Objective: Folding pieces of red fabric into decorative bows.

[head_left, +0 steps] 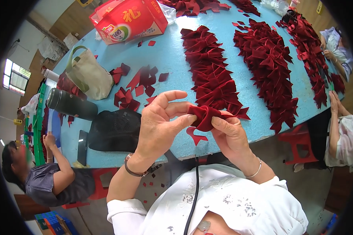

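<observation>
Right now both hands are closed on one dark red velvet bow piece [204, 116], held in the air just above the near edge of the light blue table [172, 55]. The left hand [159, 125] pinches the folded middle between thumb and forefinger, its other fingers spread and lifted; the right hand [231, 135] grips the fabric from below and behind, fingers curled tight around the gathered part. A loose tail [195, 137] of the same velvet hangs under the hands toward the table edge.

Beyond the hands, finished bows lie in long rows [211, 74] across the table, with a second row [268, 64] to the right and a third [312, 58] nearer the far rim. Cut scraps [145, 80] lie to the left, by a canvas bag [91, 74], a dark flask [70, 103] and a black pouch [114, 130].

The risk, as I judge it, sits in the pinch — velvet is slippery on its pile, and if the left thumb eases off, the gathered folds could spring open and the shape be lost. The hanging tail could also snag on the table edge, or the piece could slip to the floor, since it is held right over the rim. The nearest row lies just beside the hands, so a careless elbow or wrist might drag those bows out of line.
</observation>
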A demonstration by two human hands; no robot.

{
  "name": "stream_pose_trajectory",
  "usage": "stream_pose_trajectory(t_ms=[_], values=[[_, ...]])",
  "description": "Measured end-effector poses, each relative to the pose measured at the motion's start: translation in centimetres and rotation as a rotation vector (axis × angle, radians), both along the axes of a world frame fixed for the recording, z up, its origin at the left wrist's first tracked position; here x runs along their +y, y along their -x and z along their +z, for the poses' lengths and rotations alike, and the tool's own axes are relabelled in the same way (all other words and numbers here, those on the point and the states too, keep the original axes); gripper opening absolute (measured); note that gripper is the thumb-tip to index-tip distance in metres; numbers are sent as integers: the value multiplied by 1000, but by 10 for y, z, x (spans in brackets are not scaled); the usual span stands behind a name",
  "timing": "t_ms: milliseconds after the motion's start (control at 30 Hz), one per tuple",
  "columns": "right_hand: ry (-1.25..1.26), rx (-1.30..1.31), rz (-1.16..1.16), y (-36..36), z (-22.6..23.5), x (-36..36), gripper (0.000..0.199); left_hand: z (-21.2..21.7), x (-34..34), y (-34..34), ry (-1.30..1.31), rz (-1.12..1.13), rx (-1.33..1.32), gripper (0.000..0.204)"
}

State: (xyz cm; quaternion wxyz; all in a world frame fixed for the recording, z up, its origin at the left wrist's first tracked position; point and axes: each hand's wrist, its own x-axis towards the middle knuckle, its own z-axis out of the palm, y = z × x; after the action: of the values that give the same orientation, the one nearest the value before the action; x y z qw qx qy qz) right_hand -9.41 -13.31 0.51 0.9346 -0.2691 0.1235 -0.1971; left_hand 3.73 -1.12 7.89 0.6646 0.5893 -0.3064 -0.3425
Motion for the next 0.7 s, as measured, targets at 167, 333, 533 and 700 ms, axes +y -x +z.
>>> stream_pose_trajectory(t_ms=[167,333,533,700], values=[[-5,-33,-22,-1,3,2,21,0,-2,1,20,16,26,42],[14,-49,-97,-3,-5,1,21,2,7,6,-40,235,-715,30],[13,-50,-141,-4,-9,2,21,3,6,41,31,225,-1351,18],[29,-75,-155,-2,-9,5,20,-18,-7,41,13,364,-1350,24]])
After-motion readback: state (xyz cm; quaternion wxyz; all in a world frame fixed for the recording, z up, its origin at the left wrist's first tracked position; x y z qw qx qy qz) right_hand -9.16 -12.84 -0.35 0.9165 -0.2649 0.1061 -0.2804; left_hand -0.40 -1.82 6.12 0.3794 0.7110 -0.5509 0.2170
